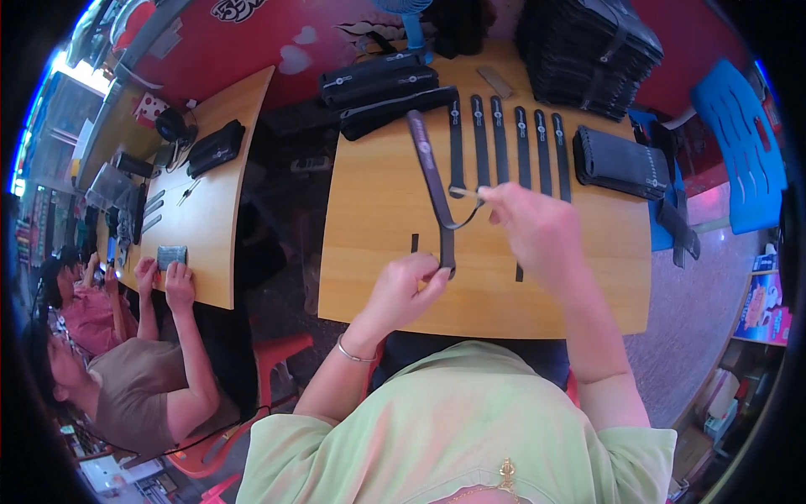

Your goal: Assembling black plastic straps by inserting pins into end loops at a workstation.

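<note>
Over at the far left, two people (pixel 138 382) sit working at a side table (pixel 214 214), where a black pouch (pixel 216 149) lies. Next comes the main table (pixel 365 210), with dark bundles (pixel 378 88) piled at its back left corner and a blue fan (pixel 413 32) behind them.

The wearer's left hand (pixel 407 290) is over the near part of the table, thumb and fingers closed in a pinch on the lower end of a black strap (pixel 432 185). That strap is above the table between the two hands, one long end slanting up and to the left, with a narrow dark curve leading toward the right fingertips. Behind it lies a row of six straps (pixel 499 139), side by side.

The right hand (pixel 537 227), raised a little farther off, pinches a thin pale strip (pixel 464 194); I can't tell whether its fingertips grip the dark curve too.

Farther right stand a tall black stack (pixel 588 59), a folded bundle (pixel 617 160) nearer the edge, and a blue chair (pixel 743 151) beyond.
</note>
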The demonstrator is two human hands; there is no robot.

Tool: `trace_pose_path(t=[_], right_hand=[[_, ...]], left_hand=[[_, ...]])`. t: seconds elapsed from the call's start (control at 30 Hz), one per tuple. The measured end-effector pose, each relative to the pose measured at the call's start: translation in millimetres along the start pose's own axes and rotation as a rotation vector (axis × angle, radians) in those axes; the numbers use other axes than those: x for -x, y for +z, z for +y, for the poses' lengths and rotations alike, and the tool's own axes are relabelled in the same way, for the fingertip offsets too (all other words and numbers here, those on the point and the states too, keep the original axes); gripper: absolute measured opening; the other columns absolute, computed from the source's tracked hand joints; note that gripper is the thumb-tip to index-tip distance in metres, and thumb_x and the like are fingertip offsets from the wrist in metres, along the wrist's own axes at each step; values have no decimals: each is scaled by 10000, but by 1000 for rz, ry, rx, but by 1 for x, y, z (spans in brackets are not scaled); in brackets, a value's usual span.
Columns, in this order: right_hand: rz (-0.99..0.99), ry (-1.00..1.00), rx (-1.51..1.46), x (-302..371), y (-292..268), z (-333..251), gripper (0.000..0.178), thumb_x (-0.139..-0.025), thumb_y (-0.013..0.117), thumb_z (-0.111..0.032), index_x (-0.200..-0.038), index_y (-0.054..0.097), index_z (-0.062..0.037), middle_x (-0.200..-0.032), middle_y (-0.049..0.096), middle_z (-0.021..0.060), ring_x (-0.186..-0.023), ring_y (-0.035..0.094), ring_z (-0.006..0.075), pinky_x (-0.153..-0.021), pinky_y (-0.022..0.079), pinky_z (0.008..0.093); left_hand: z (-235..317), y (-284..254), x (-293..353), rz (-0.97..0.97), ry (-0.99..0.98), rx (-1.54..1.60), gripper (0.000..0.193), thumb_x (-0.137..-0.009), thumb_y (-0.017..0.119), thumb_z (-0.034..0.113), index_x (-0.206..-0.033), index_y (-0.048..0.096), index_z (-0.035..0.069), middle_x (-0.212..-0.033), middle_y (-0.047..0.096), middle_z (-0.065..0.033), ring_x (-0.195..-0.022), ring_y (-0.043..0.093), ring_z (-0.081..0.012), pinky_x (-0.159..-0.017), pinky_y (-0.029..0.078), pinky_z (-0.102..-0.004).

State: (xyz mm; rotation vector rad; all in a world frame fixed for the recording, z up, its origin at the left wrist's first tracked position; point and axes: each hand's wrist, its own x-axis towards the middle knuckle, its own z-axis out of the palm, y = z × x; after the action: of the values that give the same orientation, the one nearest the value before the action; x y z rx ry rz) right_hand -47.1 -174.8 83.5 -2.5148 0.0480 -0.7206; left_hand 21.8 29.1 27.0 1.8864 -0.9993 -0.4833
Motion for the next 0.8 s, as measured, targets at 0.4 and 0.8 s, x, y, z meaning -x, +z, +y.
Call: trace_pose_path(t=[0.4,0.8], right_hand=[[-170,-57,35,32,9,-23,185,-824,607,-139,-1005,621,-109,-705,624,40,-607,629,193,-484,461,296],[-26,8,-529,23,33,-13,355,-722,733,-69,-1063,673,-145,-972,600,45,-664,597,148,-556,465,271]], left_hand=[[0,0,-25,261,-248,827,281,-918,386,-12,-1195,429,7,-884,525,-57,-696,548,-116,-618,450,-233],[13,-1,-16,33,-525,1363,213,-915,430,64,-1120,489,54,-702,452,-10,-525,369,-62,-474,294,-193]])
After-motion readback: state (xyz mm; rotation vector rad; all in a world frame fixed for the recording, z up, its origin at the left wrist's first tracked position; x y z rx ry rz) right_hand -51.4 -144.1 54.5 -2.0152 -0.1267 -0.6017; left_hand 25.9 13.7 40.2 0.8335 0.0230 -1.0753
